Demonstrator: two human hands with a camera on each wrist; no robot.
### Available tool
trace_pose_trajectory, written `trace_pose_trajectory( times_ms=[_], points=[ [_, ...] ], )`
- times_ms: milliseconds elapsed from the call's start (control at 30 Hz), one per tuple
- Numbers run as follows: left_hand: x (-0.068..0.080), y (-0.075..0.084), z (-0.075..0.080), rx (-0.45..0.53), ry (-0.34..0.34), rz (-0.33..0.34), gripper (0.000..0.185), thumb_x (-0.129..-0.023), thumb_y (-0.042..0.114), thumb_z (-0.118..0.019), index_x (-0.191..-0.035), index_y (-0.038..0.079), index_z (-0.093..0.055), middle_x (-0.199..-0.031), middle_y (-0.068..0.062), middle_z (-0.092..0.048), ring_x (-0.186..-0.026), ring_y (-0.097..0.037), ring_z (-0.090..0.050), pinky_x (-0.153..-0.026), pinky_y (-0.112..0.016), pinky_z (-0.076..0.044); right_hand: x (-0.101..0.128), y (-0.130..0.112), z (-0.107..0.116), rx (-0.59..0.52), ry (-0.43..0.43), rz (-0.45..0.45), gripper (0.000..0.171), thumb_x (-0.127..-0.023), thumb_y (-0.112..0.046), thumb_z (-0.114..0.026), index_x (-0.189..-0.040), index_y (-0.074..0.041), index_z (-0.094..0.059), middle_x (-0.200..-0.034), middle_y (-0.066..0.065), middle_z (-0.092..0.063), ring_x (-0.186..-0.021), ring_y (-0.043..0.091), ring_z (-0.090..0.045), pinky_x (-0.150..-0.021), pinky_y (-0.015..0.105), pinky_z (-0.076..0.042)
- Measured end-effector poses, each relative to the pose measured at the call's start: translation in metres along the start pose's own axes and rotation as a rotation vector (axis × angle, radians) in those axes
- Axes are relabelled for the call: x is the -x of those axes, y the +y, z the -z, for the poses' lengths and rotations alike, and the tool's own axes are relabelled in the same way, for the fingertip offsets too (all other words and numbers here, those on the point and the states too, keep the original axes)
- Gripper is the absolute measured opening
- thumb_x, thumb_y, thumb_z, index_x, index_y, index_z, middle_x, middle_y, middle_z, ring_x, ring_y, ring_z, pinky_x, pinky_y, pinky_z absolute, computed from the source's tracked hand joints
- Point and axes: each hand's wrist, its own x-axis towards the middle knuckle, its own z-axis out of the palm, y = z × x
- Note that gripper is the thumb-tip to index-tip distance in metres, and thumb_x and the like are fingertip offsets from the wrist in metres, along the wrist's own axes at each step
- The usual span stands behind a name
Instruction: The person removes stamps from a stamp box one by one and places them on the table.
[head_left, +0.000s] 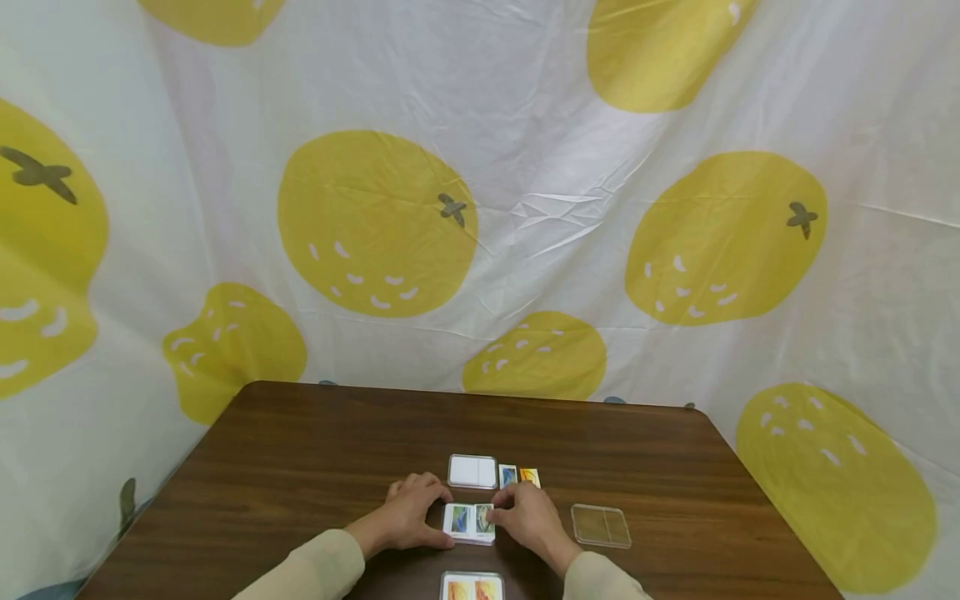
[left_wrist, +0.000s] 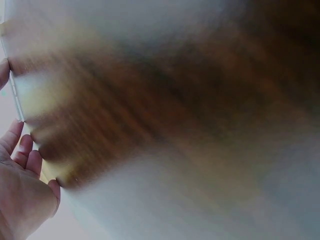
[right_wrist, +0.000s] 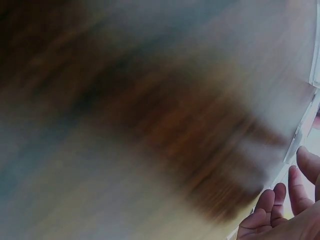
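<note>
In the head view a small white case (head_left: 470, 540) lies on the table, with one blue-green stamp (head_left: 461, 519) in its left part. My left hand (head_left: 408, 514) holds this case by its left side, thumb at the near corner and fingers at the far one. My right hand (head_left: 531, 521) pinches a greenish stamp (head_left: 482, 518) over the right part. Both wrist views catch mostly the tabletop; in the left one my fingers rest against it along the case's edge, and the right one has my fingers beside a clear plastic edge (right_wrist: 300, 131).
Beyond the hands lie a white two-part case (head_left: 472, 472), a blue stamp (head_left: 507, 475) and an orange stamp (head_left: 530, 477). A clear lid (head_left: 602, 526) is to the right. Nearest the body, another case (head_left: 472, 577) holds two orange stamps. A fruit-print curtain (head_left: 540, 275) hangs behind the wooden table (head_left: 337, 442).
</note>
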Motion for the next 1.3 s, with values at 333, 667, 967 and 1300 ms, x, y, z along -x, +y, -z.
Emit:
trace_pose_trajectory(
  times_ms=[333,667,967,1300],
  points=[
    [0.000,0.000,-0.001,-0.012,0.002,0.001,0.055,-0.074,0.047,-0.083,-0.113,0.015,-0.061,-0.119,-0.001,-0.050,-0.114,-0.029,-0.044,-0.096,-0.062,-0.029,0.000,-0.002,0.002,-0.192,-0.022,-0.036,0.009,-0.080,-0.011,-0.078,-0.080,-0.007,-0.070,-0.071,-0.004,-0.061,-0.066,0.011,-0.051,-0.059,0.031,-0.042],
    [0.001,0.001,-0.001,-0.018,0.011,-0.005,0.055,-0.073,0.046,-0.083,-0.112,0.014,-0.061,-0.119,-0.002,-0.050,-0.113,-0.028,-0.044,-0.096,-0.062,-0.029,-0.002,-0.002,0.005,-0.299,-0.057,-0.108,0.010,-0.079,-0.010,-0.080,-0.081,-0.004,-0.072,-0.075,-0.003,-0.064,-0.071,0.012,-0.052,-0.064,0.030,-0.043],
    [0.000,0.000,-0.001,-0.009,-0.002,-0.002,0.056,-0.074,0.047,-0.083,-0.113,0.014,-0.061,-0.119,-0.001,-0.050,-0.114,-0.028,-0.043,-0.096,-0.062,-0.028,-0.003,-0.002,0.013,-0.360,-0.104,-0.175,0.011,-0.081,-0.010,-0.079,-0.084,-0.002,-0.074,-0.079,-0.002,-0.066,-0.075,0.013,-0.054,-0.066,0.029,-0.043],
    [0.000,0.000,0.001,-0.014,-0.015,0.003,0.054,-0.075,0.048,-0.083,-0.113,0.016,-0.061,-0.120,0.000,-0.050,-0.115,-0.029,-0.043,-0.096,-0.062,-0.028,-0.003,0.004,0.024,-0.393,-0.164,-0.190,0.013,-0.082,-0.012,-0.078,-0.086,0.000,-0.074,-0.080,-0.001,-0.067,-0.077,0.014,-0.053,-0.071,0.031,-0.040]
  ],
)
